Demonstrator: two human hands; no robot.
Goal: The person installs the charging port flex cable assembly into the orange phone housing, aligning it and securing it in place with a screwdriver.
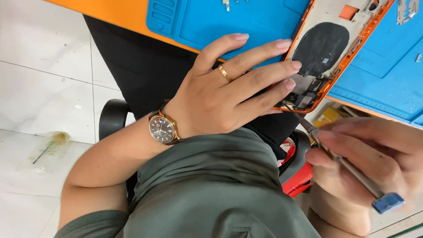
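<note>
An opened phone body (339, 26) with an orange frame lies on a blue work mat (229, 20), its insides showing a black oval coil. My left hand (229, 88), with a gold ring and a wristwatch, rests flat on the phone's lower end and steadies it. My right hand (374, 163) grips thin metal tweezers (339, 161) with a blue end. Their tip touches the small parts at the phone's bottom corner (304, 102).
The mat lies on an orange table top (119, 13). Small metal parts lie on the mat at the upper right (407, 9). Below are my green shirt, a black chair, a red object (299, 180) and a white tiled floor with a plastic bag (48, 147).
</note>
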